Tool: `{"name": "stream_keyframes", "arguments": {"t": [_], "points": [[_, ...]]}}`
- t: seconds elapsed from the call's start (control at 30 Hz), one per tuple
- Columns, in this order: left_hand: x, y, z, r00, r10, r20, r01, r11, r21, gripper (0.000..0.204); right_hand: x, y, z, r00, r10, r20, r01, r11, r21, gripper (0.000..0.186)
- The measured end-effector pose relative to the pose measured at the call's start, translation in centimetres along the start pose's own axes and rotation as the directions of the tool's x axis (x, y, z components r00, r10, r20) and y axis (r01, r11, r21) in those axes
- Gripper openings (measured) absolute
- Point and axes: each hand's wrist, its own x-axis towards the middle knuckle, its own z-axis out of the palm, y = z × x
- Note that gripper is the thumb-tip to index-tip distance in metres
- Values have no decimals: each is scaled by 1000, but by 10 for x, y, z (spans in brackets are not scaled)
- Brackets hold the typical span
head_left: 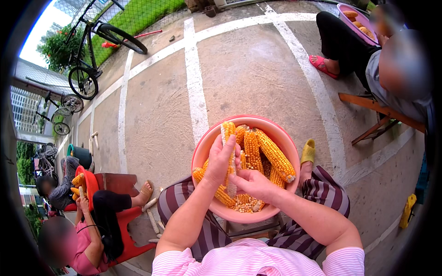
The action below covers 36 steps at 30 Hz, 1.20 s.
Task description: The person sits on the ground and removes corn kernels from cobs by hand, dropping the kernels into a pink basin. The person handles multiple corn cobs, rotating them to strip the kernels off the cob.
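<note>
My left hand (221, 163) grips an upright, partly stripped corn cob (229, 131), yellow kernels at its top and pale bare cob lower down. My right hand (251, 183) is closed at the lower part of that cob, with its thumb against it. Both hands are over a pink plastic basin (285, 142) between my knees. Yellow ears of corn (274, 156) fill the basin, and loose kernels (246, 204) lie among them near the front.
Bare cobs (152, 218) lie left of my leg. Two seated people (85, 234) hold corn at the left, beside a red basin (92, 181). Another person (391, 69) sits right with a pink basin (343, 9). Bicycles (83, 80) stand along the fence.
</note>
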Motion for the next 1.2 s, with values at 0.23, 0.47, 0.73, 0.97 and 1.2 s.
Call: {"name": "stream_keyframes", "arguments": {"t": [0.23, 0.47, 0.73, 0.97, 1.2], "points": [[2, -2, 1, 1000, 8, 0, -8, 1000, -8, 34, 3, 9, 1, 990, -116, -78, 110, 990, -87, 37], [0, -2, 6, 998, -2, -56, 4, 1000, 29, 28, -1, 8, 7, 886, -380, -266, 236, 864, -446, 29], [2, -5, 3, 999, 37, -24, -35, 998, 53, 34, 4, 8, 6, 966, -195, -170, 211, 974, 85, 39], [1, -8, -2, 999, 38, 37, -38, 999, -9, 35, -6, -8, -1, 996, -49, -77, 62, 981, 183, 41], [0, -8, 0, 999, 23, 41, -23, 1000, -1, 36, -2, 0, -5, 995, -79, -65, 83, 994, 70, 35]]}}
